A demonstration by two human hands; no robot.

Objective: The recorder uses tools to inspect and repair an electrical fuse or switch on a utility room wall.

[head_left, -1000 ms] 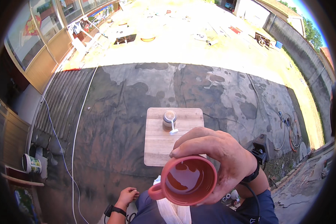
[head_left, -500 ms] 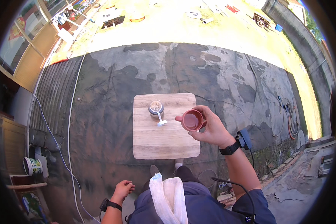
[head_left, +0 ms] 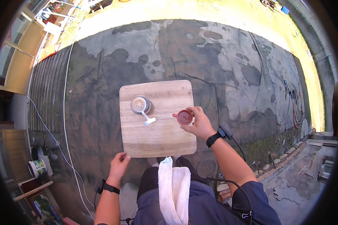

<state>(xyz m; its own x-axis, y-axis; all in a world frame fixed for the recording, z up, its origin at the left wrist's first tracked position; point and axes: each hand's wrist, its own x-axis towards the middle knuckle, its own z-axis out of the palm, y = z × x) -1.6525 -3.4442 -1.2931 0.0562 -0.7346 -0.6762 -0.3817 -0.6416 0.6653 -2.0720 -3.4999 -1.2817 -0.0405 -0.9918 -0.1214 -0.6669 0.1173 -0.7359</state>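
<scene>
The right hand's [head_left: 201, 124] fingers [head_left: 196, 110] hold a small reddish-brown cup [head_left: 184, 117] by its right side, a finger along the far side and the thumb on the near one. The cup's mouth faces up, and its little handle points left, away from those fingers. Whether its base touches the table [head_left: 157, 140] beneath cannot be told.

Left of the right fingers, a white cap [head_left: 150, 121] hangs out on a strap from a dark jar [head_left: 148, 106] with a pale, slotted round top. The jar is upright on the wooden table, farther left and slightly beyond the cup.

The left hand [head_left: 118, 167] is empty, its fingers loosely curled at the table's near left corner; whether they touch the edge is unclear. Behind the right fingers, a black band [head_left: 214, 140] circles the wrist; another [head_left: 111, 188] sits behind the left fingers. Nearer the body, between both hands, hangs a white towel [head_left: 172, 193]. Far right of the right fingers lies a coiled hose [head_left: 297, 108]; well left of the left fingers, a tipped bucket [head_left: 36, 168].
</scene>
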